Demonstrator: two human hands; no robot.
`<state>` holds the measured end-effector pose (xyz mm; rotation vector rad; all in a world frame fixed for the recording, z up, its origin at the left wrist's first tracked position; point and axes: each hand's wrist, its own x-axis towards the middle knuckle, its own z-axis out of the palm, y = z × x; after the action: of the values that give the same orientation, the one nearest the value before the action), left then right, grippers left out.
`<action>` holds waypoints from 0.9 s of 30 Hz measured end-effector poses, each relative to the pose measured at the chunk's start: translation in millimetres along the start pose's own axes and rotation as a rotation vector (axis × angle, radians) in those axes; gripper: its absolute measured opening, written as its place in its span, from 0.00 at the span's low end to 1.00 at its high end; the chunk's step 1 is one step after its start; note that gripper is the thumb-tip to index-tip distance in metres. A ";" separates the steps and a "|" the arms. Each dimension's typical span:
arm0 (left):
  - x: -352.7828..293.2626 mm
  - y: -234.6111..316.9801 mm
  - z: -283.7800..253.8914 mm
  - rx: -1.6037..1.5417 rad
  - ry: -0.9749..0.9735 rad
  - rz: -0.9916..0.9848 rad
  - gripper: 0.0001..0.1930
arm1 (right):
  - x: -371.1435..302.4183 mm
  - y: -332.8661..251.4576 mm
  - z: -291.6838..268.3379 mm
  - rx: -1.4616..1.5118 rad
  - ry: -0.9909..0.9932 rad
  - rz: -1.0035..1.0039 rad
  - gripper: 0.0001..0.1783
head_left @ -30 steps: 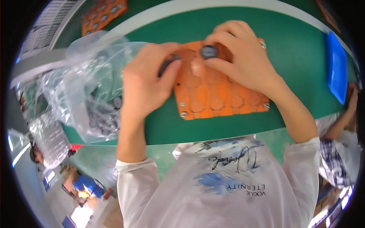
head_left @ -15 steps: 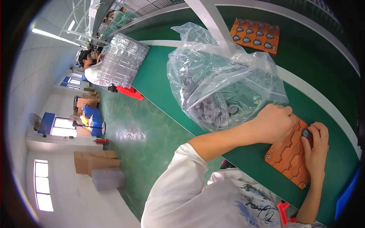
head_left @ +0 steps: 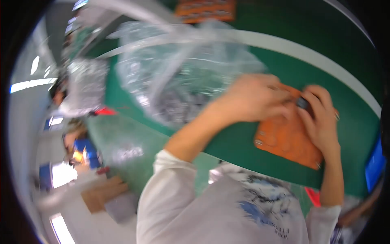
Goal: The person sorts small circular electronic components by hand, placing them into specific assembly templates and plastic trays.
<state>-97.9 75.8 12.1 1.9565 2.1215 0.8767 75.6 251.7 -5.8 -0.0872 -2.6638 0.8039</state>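
Note:
On the green bench lies an orange tray (head_left: 284, 140) with shaped recesses, under both hands. My right hand (head_left: 323, 118) grips a small round dark grey part (head_left: 302, 103) between thumb and fingers, at the tray's upper part. My left hand (head_left: 256, 97) is closed, its fingers curled over the tray's upper left edge; blur hides what they hold, if anything. To the left of that hand sits a clear plastic bag (head_left: 187, 69) with several grey parts (head_left: 178, 106) inside.
Another orange tray (head_left: 205, 11), loaded with parts, lies beyond the white rail (head_left: 292, 40). A silver-wrapped stack (head_left: 87, 83) stands at the bench's far left. A blue object (head_left: 373, 164) is at the right edge, and cardboard boxes (head_left: 103, 193) are on the floor.
The whole view has shifted and blurred; bench, bag and tray appear farther left and higher. The right hand still has the round part. My left fingers have spread slightly, over the tray's edge.

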 end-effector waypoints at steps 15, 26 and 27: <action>5.0 -2.1 -11.7 0.007 -0.043 -0.102 0.16 | 8.5 -13.1 0.6 -0.139 0.031 -0.034 0.16; 6.9 -3.7 -13.7 0.047 -0.124 -0.101 0.16 | 10.8 -24.5 -5.5 -0.222 -0.016 0.042 0.13; 7.0 -3.6 -13.8 0.048 -0.122 -0.106 0.16 | 12.0 -26.9 -6.9 -0.221 -0.018 0.038 0.13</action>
<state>-108.5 78.0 23.7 1.8488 2.1718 0.6768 68.0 234.7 18.0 -0.1878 -2.7664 0.5214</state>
